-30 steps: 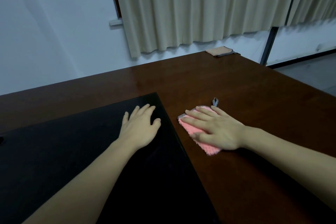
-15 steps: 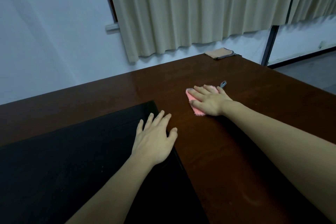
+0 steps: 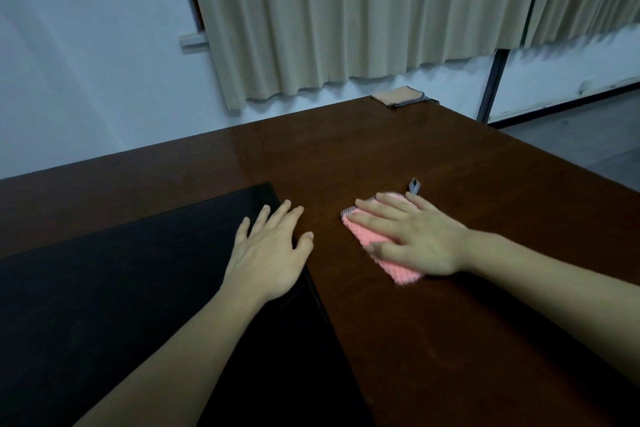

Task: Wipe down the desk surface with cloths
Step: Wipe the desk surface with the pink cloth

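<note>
Head view: our right hand (image 3: 420,239), flat on the pink cloth (image 3: 377,246), has dragged it back toward us across the desk (image 3: 450,156); left hand (image 3: 268,253) rests flat, holding nothing. Wiping continues.

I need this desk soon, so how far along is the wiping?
Nothing shows as finished; the wood gives no clear wiped area. In hand: the right hand presses the pink cloth flat on the desk, while the left hand rests on the black mat. A tan cloth lies unused at the far corner.
</note>
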Available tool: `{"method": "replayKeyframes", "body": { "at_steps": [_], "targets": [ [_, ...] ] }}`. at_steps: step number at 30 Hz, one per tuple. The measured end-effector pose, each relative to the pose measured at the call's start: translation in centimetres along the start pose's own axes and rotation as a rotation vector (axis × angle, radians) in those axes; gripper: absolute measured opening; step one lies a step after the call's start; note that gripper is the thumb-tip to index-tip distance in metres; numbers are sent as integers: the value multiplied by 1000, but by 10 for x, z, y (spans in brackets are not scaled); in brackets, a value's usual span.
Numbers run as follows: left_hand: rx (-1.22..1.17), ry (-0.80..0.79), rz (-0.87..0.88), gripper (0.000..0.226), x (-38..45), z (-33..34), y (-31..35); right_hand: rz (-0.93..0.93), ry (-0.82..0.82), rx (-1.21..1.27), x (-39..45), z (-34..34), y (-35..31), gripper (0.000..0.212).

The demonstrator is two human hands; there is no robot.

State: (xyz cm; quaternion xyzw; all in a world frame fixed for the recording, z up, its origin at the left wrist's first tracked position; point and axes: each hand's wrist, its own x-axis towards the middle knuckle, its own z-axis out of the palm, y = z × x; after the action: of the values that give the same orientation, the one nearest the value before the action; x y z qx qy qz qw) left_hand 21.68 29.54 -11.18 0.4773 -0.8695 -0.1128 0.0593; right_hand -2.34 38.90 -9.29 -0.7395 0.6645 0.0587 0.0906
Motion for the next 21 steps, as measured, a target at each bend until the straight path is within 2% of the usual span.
{"method": "replayKeyframes", "body": {
  "at_steps": [6,10,14,21],
  "targets": [
    [4,3,-6,59,2,1,1,210,44,37,84,-16,45,61],
    [5,-1,-12,58,1,-1,1,288,54,63,109,-20,46,60],
    [11,5,-12,58,1,-1,0,199,43,34,78,-14,29,61],
    [22,8,-21,59,0,-2,3,-2,16,4,-27,6,-6,59]
  ]
}}
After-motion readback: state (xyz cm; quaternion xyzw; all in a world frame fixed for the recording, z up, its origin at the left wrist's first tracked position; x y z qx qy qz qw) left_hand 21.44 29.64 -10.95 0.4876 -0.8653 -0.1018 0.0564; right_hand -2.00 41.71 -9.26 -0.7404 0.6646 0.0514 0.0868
